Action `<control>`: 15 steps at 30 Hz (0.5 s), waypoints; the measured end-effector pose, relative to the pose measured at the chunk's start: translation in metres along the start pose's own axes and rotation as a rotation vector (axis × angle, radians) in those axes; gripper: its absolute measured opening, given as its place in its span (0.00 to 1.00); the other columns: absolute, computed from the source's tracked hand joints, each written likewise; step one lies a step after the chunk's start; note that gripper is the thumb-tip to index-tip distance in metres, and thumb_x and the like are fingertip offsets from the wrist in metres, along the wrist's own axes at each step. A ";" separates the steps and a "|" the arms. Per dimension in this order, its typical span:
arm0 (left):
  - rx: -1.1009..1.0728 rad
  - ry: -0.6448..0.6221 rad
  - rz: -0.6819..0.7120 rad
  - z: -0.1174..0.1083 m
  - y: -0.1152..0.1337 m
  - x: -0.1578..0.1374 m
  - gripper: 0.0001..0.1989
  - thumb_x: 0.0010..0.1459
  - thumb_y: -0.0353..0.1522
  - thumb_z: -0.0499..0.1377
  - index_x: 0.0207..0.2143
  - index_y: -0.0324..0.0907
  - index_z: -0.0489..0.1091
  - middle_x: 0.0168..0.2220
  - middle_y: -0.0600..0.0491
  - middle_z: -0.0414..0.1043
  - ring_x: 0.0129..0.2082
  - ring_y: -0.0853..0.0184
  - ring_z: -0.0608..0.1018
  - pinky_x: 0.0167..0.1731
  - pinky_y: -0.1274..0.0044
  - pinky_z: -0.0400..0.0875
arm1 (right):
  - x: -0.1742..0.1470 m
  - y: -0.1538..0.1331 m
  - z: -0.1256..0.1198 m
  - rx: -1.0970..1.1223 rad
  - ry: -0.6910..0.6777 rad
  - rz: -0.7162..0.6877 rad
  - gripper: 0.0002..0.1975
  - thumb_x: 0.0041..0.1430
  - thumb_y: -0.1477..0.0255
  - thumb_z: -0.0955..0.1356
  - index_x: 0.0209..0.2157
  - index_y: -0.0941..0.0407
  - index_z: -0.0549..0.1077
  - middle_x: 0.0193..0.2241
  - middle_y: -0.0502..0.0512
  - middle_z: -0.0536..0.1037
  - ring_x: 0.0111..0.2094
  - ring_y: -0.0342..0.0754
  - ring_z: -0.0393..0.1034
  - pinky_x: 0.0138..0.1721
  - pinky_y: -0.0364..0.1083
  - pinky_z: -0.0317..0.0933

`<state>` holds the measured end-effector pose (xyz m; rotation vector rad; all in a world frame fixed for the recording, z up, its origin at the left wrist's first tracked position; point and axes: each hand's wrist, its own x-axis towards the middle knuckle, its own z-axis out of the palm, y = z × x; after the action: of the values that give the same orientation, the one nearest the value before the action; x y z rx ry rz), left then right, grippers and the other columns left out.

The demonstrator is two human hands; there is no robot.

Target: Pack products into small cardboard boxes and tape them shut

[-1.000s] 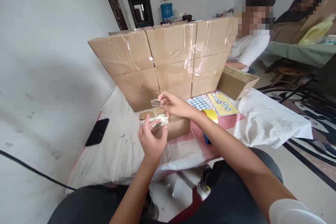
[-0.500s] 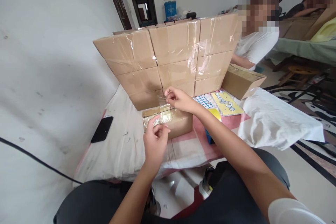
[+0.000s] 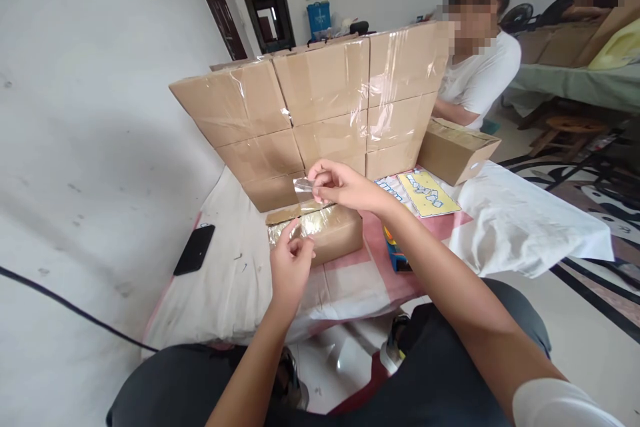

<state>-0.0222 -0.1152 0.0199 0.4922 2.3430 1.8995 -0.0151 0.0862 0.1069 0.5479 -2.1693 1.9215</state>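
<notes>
A small cardboard box lies on the cloth in front of me, shiny clear tape along its top. My right hand is above the box's back edge, closed in a pinch on a strip of clear tape whose left end sticks out from the fingers. At the box's left front, my left hand has its index finger stretched onto the taped top and its other fingers loosely curled, thumb apart. It holds nothing that I can see.
A wall of stacked, taped cardboard boxes stands behind. A phone lies left; a yellow card, a blue package and another box are right. A person in a white shirt sits beyond.
The view has shifted slightly. My right hand remains pinched on the tape strip and has tilted it a little; my left hand stays at the box's left front.
</notes>
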 end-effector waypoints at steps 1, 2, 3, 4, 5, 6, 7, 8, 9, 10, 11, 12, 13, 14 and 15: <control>-0.060 0.004 0.007 0.000 0.002 -0.002 0.23 0.60 0.38 0.55 0.57 0.42 0.67 0.20 0.60 0.69 0.23 0.70 0.70 0.28 0.77 0.63 | 0.000 0.001 0.000 0.008 -0.025 0.015 0.11 0.58 0.78 0.67 0.41 0.54 0.64 0.26 0.46 0.74 0.27 0.42 0.66 0.32 0.42 0.62; -0.108 0.003 0.020 0.000 0.003 -0.003 0.21 0.62 0.38 0.51 0.54 0.41 0.69 0.20 0.60 0.68 0.21 0.71 0.67 0.25 0.78 0.61 | 0.000 0.002 0.001 0.005 -0.049 0.033 0.11 0.58 0.78 0.66 0.42 0.55 0.64 0.26 0.46 0.74 0.27 0.42 0.67 0.32 0.42 0.62; -0.142 -0.004 0.033 0.000 0.005 -0.005 0.19 0.64 0.38 0.48 0.50 0.41 0.72 0.20 0.59 0.68 0.20 0.71 0.63 0.23 0.78 0.58 | 0.001 0.005 0.001 -0.009 -0.068 0.052 0.11 0.58 0.78 0.66 0.42 0.55 0.64 0.26 0.45 0.75 0.27 0.42 0.67 0.32 0.42 0.62; -0.160 -0.014 0.042 0.000 0.006 -0.006 0.18 0.64 0.38 0.47 0.44 0.41 0.73 0.20 0.58 0.67 0.19 0.71 0.61 0.22 0.77 0.56 | 0.001 0.008 0.002 -0.030 -0.076 0.070 0.11 0.57 0.79 0.66 0.42 0.55 0.65 0.26 0.45 0.75 0.27 0.41 0.66 0.32 0.42 0.62; -0.162 -0.024 0.049 0.001 0.006 -0.007 0.17 0.64 0.39 0.48 0.38 0.41 0.74 0.20 0.57 0.67 0.20 0.71 0.61 0.22 0.77 0.56 | 0.002 0.012 0.002 -0.054 -0.075 0.085 0.11 0.57 0.79 0.66 0.41 0.55 0.65 0.26 0.45 0.75 0.27 0.41 0.66 0.31 0.42 0.61; -0.149 -0.029 0.052 0.001 0.006 -0.007 0.15 0.63 0.39 0.51 0.32 0.42 0.73 0.20 0.57 0.66 0.20 0.71 0.63 0.23 0.77 0.57 | 0.003 0.016 0.003 -0.073 -0.069 0.092 0.11 0.56 0.79 0.66 0.41 0.55 0.65 0.26 0.45 0.75 0.27 0.41 0.66 0.31 0.42 0.61; -0.134 -0.027 0.051 0.003 0.005 -0.007 0.13 0.61 0.39 0.54 0.28 0.42 0.72 0.20 0.57 0.65 0.21 0.71 0.64 0.24 0.77 0.58 | 0.004 0.020 0.003 -0.089 -0.060 0.091 0.11 0.56 0.79 0.66 0.41 0.55 0.65 0.26 0.45 0.75 0.27 0.41 0.67 0.31 0.41 0.61; -0.126 -0.024 0.044 0.004 0.003 -0.007 0.13 0.59 0.39 0.57 0.26 0.42 0.71 0.19 0.58 0.64 0.22 0.71 0.66 0.25 0.77 0.59 | 0.005 0.024 0.003 -0.102 -0.051 0.087 0.11 0.56 0.78 0.66 0.41 0.55 0.65 0.26 0.45 0.75 0.27 0.42 0.67 0.31 0.41 0.60; -0.126 -0.021 0.032 0.006 0.001 -0.006 0.12 0.58 0.39 0.59 0.24 0.42 0.71 0.19 0.58 0.63 0.22 0.71 0.66 0.25 0.78 0.59 | 0.006 0.027 0.004 -0.117 -0.043 0.080 0.10 0.56 0.78 0.66 0.41 0.55 0.65 0.26 0.45 0.75 0.27 0.42 0.68 0.31 0.41 0.60; -0.127 -0.019 0.020 0.008 -0.001 -0.005 0.12 0.58 0.39 0.59 0.24 0.43 0.71 0.18 0.59 0.62 0.22 0.71 0.65 0.25 0.78 0.59 | 0.007 0.030 0.004 -0.134 -0.038 0.075 0.10 0.57 0.77 0.66 0.41 0.55 0.65 0.26 0.45 0.75 0.27 0.43 0.68 0.31 0.42 0.60; -0.128 -0.015 0.007 0.010 -0.004 -0.005 0.12 0.58 0.39 0.59 0.24 0.43 0.71 0.18 0.59 0.62 0.21 0.72 0.64 0.24 0.78 0.58 | 0.007 0.032 0.004 -0.153 -0.036 0.072 0.09 0.57 0.77 0.66 0.40 0.55 0.65 0.26 0.45 0.75 0.28 0.43 0.68 0.31 0.42 0.60; -0.129 -0.009 -0.004 0.011 -0.006 -0.004 0.12 0.58 0.39 0.59 0.24 0.43 0.71 0.18 0.59 0.62 0.21 0.72 0.64 0.24 0.78 0.58 | 0.008 0.033 0.004 -0.172 -0.033 0.071 0.09 0.58 0.77 0.66 0.40 0.55 0.65 0.26 0.46 0.75 0.28 0.43 0.68 0.32 0.42 0.60; -0.131 -0.002 -0.014 0.013 -0.008 -0.003 0.12 0.58 0.39 0.59 0.25 0.42 0.71 0.18 0.59 0.62 0.21 0.72 0.64 0.24 0.78 0.58 | 0.009 0.034 0.005 -0.193 -0.027 0.073 0.08 0.59 0.77 0.66 0.41 0.55 0.65 0.26 0.46 0.75 0.28 0.43 0.68 0.32 0.42 0.60; -0.133 0.005 -0.022 0.014 -0.010 -0.002 0.12 0.58 0.39 0.59 0.24 0.42 0.71 0.18 0.59 0.62 0.22 0.72 0.64 0.24 0.78 0.58 | 0.009 0.035 0.005 -0.217 -0.020 0.074 0.08 0.59 0.77 0.65 0.41 0.55 0.65 0.26 0.46 0.75 0.27 0.43 0.68 0.31 0.42 0.59; -0.134 0.012 -0.030 0.015 -0.012 -0.001 0.12 0.57 0.39 0.59 0.24 0.43 0.71 0.18 0.59 0.62 0.22 0.72 0.65 0.24 0.78 0.59 | 0.010 0.036 0.006 -0.252 -0.011 0.076 0.07 0.60 0.77 0.65 0.40 0.55 0.65 0.26 0.46 0.75 0.27 0.43 0.68 0.31 0.42 0.58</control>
<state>-0.0192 -0.1035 0.0046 0.4316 2.1978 2.0330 -0.0377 0.0825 0.0768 0.4368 -2.4232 1.6460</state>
